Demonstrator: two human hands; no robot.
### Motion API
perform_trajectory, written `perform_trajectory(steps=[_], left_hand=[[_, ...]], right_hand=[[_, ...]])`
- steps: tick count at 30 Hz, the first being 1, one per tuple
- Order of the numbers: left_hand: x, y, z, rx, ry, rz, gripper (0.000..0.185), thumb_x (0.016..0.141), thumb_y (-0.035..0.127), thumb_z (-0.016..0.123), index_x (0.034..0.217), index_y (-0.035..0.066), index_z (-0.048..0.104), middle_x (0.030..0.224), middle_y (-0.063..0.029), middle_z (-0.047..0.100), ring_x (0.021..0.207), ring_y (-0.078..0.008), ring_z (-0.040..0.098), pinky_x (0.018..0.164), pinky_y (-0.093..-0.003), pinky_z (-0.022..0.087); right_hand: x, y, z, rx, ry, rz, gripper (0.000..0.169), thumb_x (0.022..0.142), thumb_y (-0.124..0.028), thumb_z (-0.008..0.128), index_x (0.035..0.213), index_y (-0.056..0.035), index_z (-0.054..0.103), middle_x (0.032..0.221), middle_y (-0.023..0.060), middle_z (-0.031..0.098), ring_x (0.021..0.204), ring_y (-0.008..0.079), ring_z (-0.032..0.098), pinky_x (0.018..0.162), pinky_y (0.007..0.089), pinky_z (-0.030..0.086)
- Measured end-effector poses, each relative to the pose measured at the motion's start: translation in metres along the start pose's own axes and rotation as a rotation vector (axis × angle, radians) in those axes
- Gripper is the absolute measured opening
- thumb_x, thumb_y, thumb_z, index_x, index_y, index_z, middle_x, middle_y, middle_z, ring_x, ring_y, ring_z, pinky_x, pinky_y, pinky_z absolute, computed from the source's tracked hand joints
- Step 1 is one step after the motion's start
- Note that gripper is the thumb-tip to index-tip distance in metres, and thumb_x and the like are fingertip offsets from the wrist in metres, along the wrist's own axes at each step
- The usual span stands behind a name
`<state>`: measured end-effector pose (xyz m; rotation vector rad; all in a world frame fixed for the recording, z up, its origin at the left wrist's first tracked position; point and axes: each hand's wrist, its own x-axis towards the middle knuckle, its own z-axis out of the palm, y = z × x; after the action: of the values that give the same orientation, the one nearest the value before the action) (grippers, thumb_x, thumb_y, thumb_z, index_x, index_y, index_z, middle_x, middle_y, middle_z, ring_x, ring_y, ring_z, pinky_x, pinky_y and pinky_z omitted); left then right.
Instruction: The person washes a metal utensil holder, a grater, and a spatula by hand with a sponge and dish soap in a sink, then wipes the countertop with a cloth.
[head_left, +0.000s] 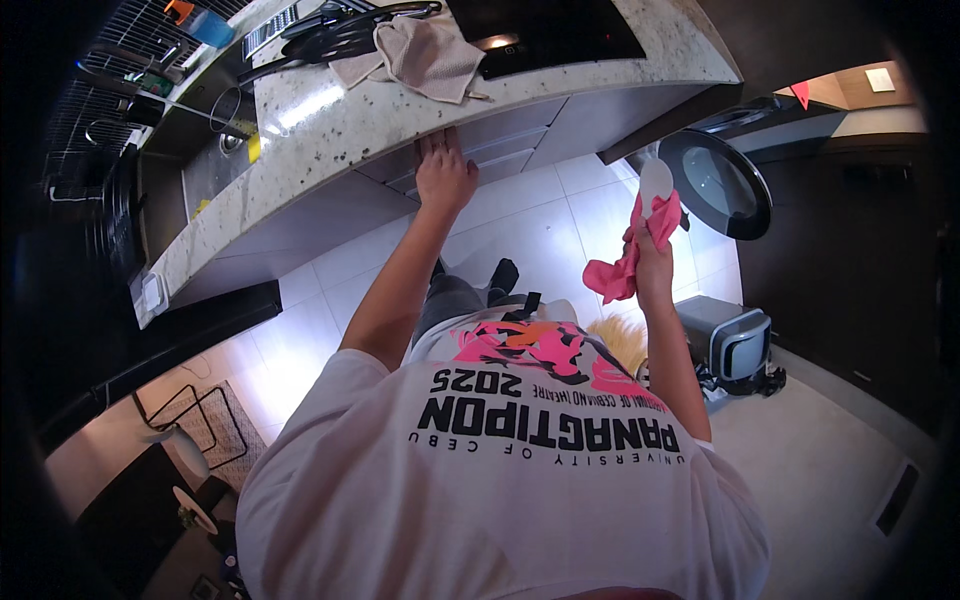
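My left hand reaches to the drawer fronts just under the edge of the granite countertop. Its fingers point up beneath the overhang, and the fingertips are partly hidden, so whether they grip an edge is unclear. Out to the right, my right hand holds a crumpled pink cloth. From the top of the cloth sticks the pale, rounded end of a utensil, perhaps a spoon or rice paddle; the cloth and hand hide its lower part.
On the counter lie a beige cloth, black cooking utensils, a grater and a black cooktop. The sink is at left. An open round appliance door and a bin stand at right. Light-brown fur shows near my legs.
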<state>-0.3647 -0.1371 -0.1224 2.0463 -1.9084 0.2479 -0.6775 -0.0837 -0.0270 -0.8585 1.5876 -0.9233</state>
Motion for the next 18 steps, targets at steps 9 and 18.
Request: perform_trajectory(steps=[9,18], left_hand=[[-0.02,0.01,-0.031,-0.175,0.023,-0.055,0.052,0.072,0.02,0.065,0.118,0.001,0.05,0.117,-0.0195,0.051,0.111,-0.0356,0.047,0.093,-0.0434,0.038],[-0.008,0.008,-0.029,-0.25,-0.044,-0.144,0.029,0.078,0.007,0.059,0.106,0.006,0.051,0.104,-0.0154,0.05,0.101,-0.034,0.048,0.083,-0.0459,0.038]], right_hand=[[0.005,-0.025,0.013,-0.265,-0.101,-0.095,0.027,0.094,-0.025,0.052,0.103,0.0002,0.057,0.067,0.004,0.054,0.06,0.0115,0.052,0.057,0.0286,0.043],[0.012,-0.054,0.025,-0.633,-0.224,-0.177,0.038,0.093,-0.022,0.049,0.124,0.0006,0.048,0.078,0.0138,0.062,0.07,0.0223,0.062,0.068,0.0353,0.049]])
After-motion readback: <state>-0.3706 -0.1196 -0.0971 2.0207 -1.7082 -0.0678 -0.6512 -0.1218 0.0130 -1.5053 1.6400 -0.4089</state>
